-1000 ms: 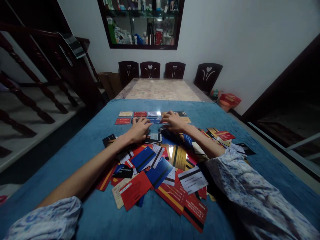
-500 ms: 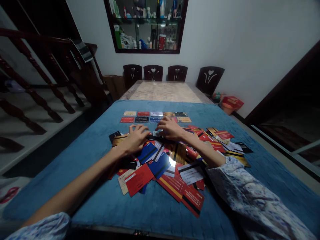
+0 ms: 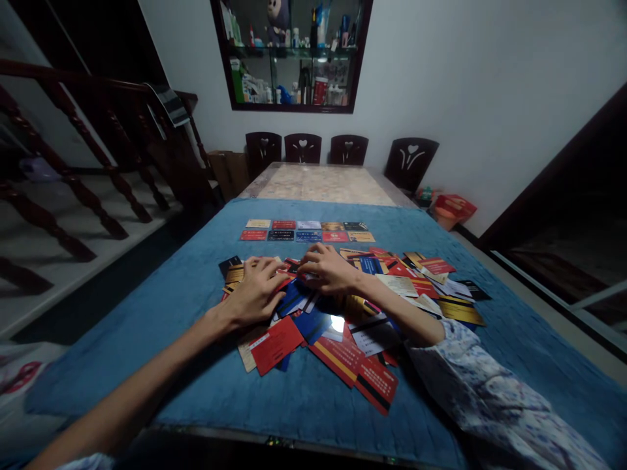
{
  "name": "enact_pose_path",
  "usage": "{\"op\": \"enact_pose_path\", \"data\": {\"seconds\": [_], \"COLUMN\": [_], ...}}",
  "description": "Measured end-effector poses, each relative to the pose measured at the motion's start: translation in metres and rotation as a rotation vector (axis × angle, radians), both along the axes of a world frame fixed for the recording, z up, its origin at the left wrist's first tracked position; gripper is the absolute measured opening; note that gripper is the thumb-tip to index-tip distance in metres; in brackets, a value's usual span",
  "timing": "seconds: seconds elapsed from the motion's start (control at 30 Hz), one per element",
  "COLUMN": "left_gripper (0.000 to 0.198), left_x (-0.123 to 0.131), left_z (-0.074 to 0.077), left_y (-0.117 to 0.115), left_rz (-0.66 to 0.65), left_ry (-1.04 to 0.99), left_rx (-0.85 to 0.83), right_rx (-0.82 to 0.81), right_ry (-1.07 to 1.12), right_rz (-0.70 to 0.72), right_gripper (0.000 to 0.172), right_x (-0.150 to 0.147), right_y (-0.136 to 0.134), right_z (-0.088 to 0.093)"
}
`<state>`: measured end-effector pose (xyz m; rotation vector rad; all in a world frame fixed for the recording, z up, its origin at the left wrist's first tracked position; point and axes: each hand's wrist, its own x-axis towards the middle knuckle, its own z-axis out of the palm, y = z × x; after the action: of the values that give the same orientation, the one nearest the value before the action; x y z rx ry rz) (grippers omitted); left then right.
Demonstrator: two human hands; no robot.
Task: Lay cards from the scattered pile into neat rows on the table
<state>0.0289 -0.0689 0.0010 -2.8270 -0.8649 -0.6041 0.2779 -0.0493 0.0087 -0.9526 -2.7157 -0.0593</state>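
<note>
A loose heap of bank-type cards, among them a red card, a blue card and a white card, lies face up and face down on the blue tablecloth. My left hand rests on the left part of the heap, fingers apart and slightly bent, touching cards. Beside it, my right hand reaches over the heap's middle with bent, separated fingers on the cards; the cards beneath its palm are hidden. Beyond both hands, cards lie in two neat rows, with a black card in the nearer one.
Bare marble-like tabletop shows past the cloth. Dark chairs line the far end, below a glass cabinet set in the wall. A wooden railing runs along the left. On the right floor stands a red bag.
My left hand has come nearer and slightly left over the heap. My right hand has moved nearer too, leaving the neat rows uncovered. The view has tilted up slightly.
</note>
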Motion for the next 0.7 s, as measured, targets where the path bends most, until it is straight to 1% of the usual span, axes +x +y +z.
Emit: {"op": "enact_pose_path", "data": {"seconds": [0.13,0.27,0.53,0.7], "left_gripper": [0.032,0.035,0.032,0.031], "left_x": [-0.007,-0.010,-0.009,-0.005], "left_z": [0.003,0.004,-0.002,-0.004], "left_y": [-0.015,-0.027,-0.034,-0.036], "left_rz": [-0.019,-0.003,0.012,0.012], "left_ry": [-0.002,0.015,0.023,0.050], "left_rx": [-0.001,0.019,-0.010,-0.032], "right_rx": [-0.024,-0.047,-0.087,-0.121], "right_ry": [-0.025,-0.036,-0.027,-0.023], "right_rz": [0.032,0.060,0.061,0.075], "right_gripper": [0.039,0.049,0.048,0.048], "right_x": [-0.002,-0.003,-0.006,-0.006], "right_y": [-0.010,-0.016,-0.020,-0.019], "right_z": [-0.003,-0.005,-0.011,-0.011]}}
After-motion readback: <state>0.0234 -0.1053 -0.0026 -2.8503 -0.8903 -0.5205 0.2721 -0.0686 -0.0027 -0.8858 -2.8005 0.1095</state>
